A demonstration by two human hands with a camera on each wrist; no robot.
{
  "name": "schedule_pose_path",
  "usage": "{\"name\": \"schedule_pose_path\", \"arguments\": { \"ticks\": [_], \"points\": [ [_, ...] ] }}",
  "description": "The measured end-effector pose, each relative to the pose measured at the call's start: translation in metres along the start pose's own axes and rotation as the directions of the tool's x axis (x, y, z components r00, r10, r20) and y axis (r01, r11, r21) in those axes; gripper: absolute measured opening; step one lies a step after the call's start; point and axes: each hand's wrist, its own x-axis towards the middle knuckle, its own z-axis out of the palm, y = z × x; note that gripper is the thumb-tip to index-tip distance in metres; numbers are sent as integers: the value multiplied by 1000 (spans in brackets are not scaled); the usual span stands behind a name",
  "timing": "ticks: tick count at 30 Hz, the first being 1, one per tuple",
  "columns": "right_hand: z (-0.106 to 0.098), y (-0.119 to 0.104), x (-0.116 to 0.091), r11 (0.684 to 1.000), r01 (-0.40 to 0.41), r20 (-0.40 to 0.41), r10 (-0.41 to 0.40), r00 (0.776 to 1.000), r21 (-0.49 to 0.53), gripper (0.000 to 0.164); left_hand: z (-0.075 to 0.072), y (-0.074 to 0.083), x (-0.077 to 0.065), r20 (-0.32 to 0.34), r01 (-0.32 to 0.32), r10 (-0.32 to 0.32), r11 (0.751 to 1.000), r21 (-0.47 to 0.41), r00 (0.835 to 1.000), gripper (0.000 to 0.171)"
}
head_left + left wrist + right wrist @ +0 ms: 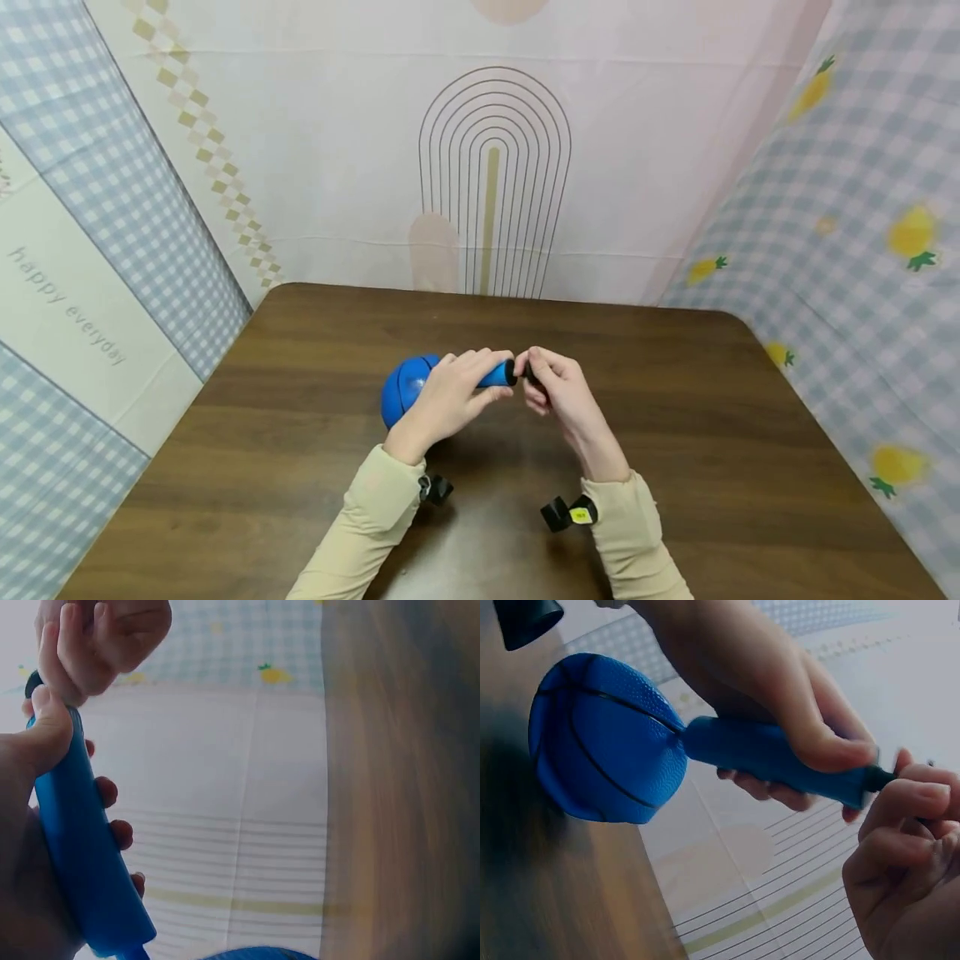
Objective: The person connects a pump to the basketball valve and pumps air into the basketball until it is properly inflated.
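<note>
A blue ball (pixel 403 392) with black seam lines, like a small basketball, is joined to one end of a blue hand pump (pixel 495 375). In the right wrist view the ball (pixel 604 742) looks dented and not fully round. My left hand (pixel 448 393) grips the pump's barrel (pixel 86 847), thumb along one side and fingers round the other. At the barrel's far end, my right hand (pixel 566 396) holds the pump's black handle (pixel 532 374) in curled fingers. That handle is mostly hidden by the fingers. The pump is held above the table.
Beneath the hands lies a brown wooden table (pixel 300 483). A white patterned cloth (pixel 345 167) hangs behind it, with blue checked cloths (pixel 825 275) at the sides. Black straps with small cameras (pixel 558 514) sit on both wrists.
</note>
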Motion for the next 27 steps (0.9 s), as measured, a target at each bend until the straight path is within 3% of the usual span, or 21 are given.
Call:
{"name": "schedule_pose_path", "arguments": {
  "ticks": [5,9,14,18,21,24,27],
  "points": [
    [0,-5,-4,999,-4,26,6,1000,-46,31,-5,-7,-2,18,13,-13,1000,-12,1000,42],
    [-12,-19,-12,997,77,32,-77,997,-4,32,-13,-15,-2,28,63,-62,997,-35,998,39],
    [-24,-21,-15,990,134,-85,-131,988,40,31,-12,-17,-2,21,80,-81,996,34,997,42],
    [-9,-2,-2,998,55,-186,-52,981,11,31,-3,-16,-3,-1,56,-56,993,108,998,43],
    [8,13,7,998,-9,-190,-4,982,-67,34,3,-16,-4,-19,50,-48,989,138,999,43],
    [15,18,10,994,-36,-181,16,983,-104,33,1,-18,-5,-17,56,-54,991,124,998,43],
    [13,9,9,998,-40,-187,29,982,-53,22,-7,-24,-4,-4,68,-67,994,85,998,41]
  ]
}}
